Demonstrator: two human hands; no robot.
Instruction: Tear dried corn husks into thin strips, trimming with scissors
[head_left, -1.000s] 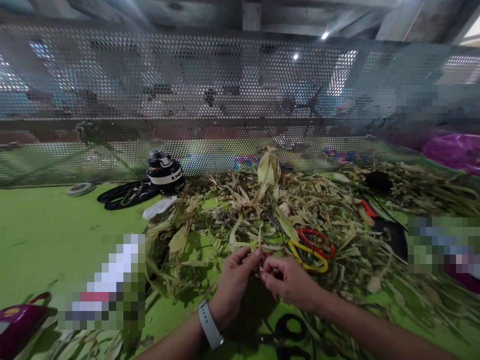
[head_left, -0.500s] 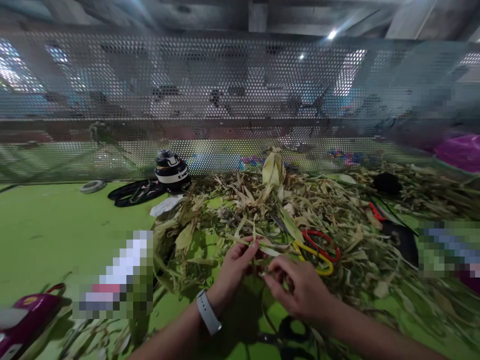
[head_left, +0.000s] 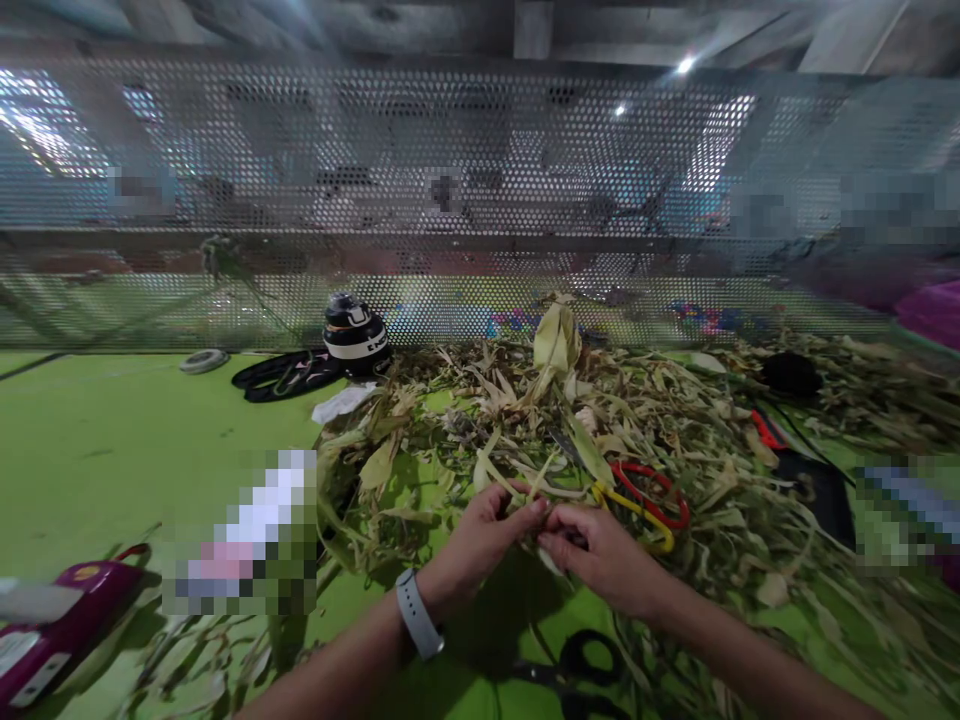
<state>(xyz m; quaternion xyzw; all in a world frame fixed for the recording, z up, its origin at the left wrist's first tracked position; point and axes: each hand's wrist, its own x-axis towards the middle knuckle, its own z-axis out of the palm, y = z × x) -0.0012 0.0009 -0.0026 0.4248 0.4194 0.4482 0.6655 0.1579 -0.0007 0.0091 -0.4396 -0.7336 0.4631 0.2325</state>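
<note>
Green surface [head_left: 127,430], pale leaf strip [head_left: 543,474] slanting from the pinching left hand [head_left: 491,532], right hand [head_left: 600,555] alongside, hold unclear.

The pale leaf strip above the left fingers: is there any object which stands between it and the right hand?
Nothing visible: the leaf strip rises from the left hand, and the right hand is close beside it. The scissors with red and yellow handles lie beyond the right hand, not between.
</note>
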